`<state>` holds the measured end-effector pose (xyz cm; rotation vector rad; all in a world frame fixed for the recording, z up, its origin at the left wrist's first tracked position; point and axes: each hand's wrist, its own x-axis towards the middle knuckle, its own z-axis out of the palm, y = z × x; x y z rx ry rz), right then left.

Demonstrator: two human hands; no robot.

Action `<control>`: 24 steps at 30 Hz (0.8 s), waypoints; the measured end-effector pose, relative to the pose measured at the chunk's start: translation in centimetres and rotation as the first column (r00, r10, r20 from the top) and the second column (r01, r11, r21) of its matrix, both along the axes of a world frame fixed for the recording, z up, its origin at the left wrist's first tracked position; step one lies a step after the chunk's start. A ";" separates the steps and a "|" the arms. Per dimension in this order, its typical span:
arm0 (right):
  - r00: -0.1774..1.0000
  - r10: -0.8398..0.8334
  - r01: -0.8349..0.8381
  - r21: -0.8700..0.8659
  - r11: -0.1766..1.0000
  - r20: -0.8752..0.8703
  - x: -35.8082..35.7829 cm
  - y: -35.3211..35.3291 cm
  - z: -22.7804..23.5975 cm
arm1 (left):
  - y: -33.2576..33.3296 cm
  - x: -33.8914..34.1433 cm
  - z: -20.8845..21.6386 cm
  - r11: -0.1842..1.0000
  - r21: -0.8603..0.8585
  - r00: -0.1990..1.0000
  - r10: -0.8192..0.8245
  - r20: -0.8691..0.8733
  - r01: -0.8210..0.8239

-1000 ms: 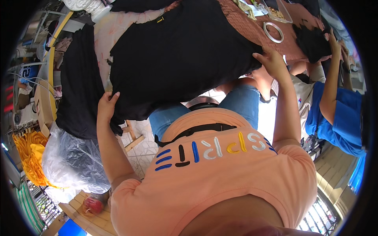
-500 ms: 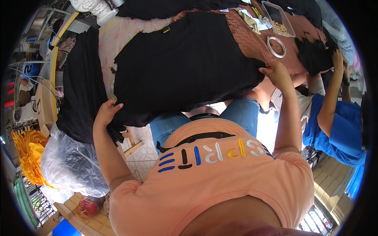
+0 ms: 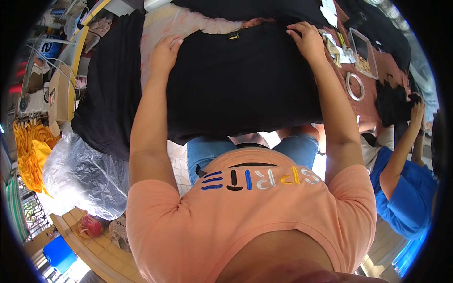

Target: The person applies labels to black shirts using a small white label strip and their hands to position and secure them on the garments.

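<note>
A black garment (image 3: pixel 245 85) with a small neck label (image 3: pixel 234 36) lies spread across the table in front of me, its lower edge hanging over my lap. My left hand (image 3: pixel 165 55) pinches its far left corner between thumb and fingers. At the far right corner, my right hand (image 3: pixel 307 42) grips the cloth the same way. Both forearms reach forward along the garment's sides.
More black cloth (image 3: pixel 111 89) drapes at the left. To the right are a white tape roll (image 3: pixel 355 87) and a clear plastic box (image 3: pixel 368 59). Beyond them, a person in blue (image 3: pixel 406 188) handles black cloth (image 3: pixel 391 101). A plastic-wrapped bundle (image 3: pixel 87 174) stands lower left.
Both my hands have moved from the garment's near edge to its far corners. The garment now lies a little farther right in view.
</note>
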<state>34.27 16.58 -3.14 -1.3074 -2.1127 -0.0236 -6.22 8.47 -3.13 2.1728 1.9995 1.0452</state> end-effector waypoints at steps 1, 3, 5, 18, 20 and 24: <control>1.000 -0.013 0.013 0.013 1.000 -0.006 -0.4 0.6 -0.4 | 0.9 0.4 -0.4 1.000 -0.002 1.000 0.003 -0.001 -0.003; 0.999 -0.032 0.032 0.022 0.999 -0.001 -0.8 1.8 -1.1 | 2.3 0.8 -1.0 1.000 -0.004 1.000 0.003 -0.003 -0.003; 0.998 -0.052 0.051 0.008 0.999 0.033 -1.2 2.4 -1.6 | 2.8 0.9 -2.0 0.999 -0.047 1.000 -0.004 -0.026 0.003; 1.000 -0.024 0.024 0.029 0.999 0.003 -1.2 3.5 -3.1 | 1.9 1.8 -3.4 0.992 0.090 0.995 0.089 -0.038 -0.085; 1.000 -0.006 0.006 0.035 0.999 -0.024 -1.0 3.5 -3.5 | 2.0 1.8 -3.7 0.988 0.102 0.993 0.116 -0.013 -0.115; 0.998 -0.014 0.016 0.027 0.999 -0.066 -1.7 3.3 -4.0 | 1.6 1.4 -4.3 0.983 0.106 0.988 0.151 0.012 -0.151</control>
